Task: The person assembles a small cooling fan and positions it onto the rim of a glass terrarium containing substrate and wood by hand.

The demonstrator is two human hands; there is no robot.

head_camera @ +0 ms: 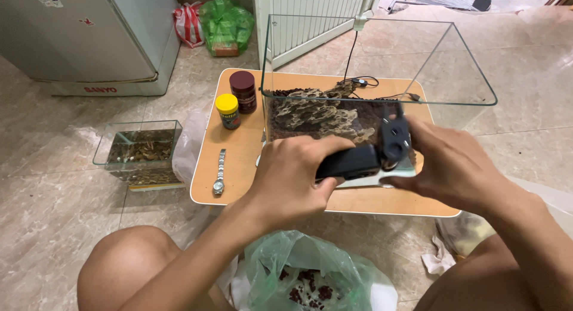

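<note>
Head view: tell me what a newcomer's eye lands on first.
The big glass tank on the low wooden table, with dark rock inside. In front, the left hand and right hand grip a black device. A smaller tank sits on the floor, left.

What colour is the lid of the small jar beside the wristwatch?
Yellow: the small jar has a yellow lid, clearest in the head view, next to a dark red jar.

Head camera — looking down, close over table (239, 156)
</note>
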